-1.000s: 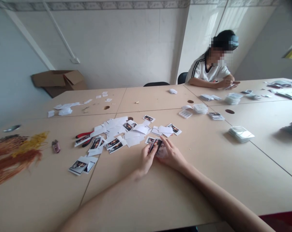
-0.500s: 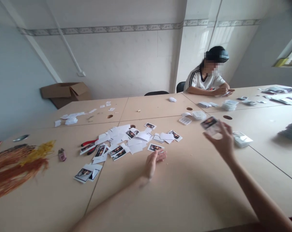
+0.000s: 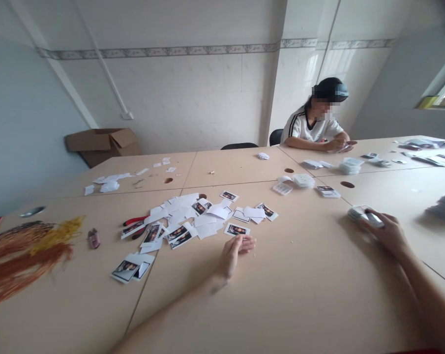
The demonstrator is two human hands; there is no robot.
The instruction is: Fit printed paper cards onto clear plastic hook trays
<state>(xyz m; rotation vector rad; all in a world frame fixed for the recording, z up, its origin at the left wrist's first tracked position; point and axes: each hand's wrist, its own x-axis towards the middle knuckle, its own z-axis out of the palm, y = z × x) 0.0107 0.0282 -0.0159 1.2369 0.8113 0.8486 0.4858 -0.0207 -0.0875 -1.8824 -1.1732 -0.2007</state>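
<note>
My left hand rests on the table with fingers loosely curled and apart, holding nothing, just below a photo card. On the right, my right hand reaches over a stack of clear cases, its thumb and fingers around the case at the top. Farther back lies a clear case with a photo card in it. Left of my left hand spreads a pile of white cards and photo cards. Two overlapping photo cards lie apart from it, nearer the front.
Red-handled pliers lie partly under the cards. Farther left are small pink clippers and orange and yellow threads. More cases stand near the table's middle. A person sits at the far side; a cardboard box stands behind.
My right hand has gone right and down to the case stack. The photo-card case it held now lies on the table behind. My left hand has barely moved.
</note>
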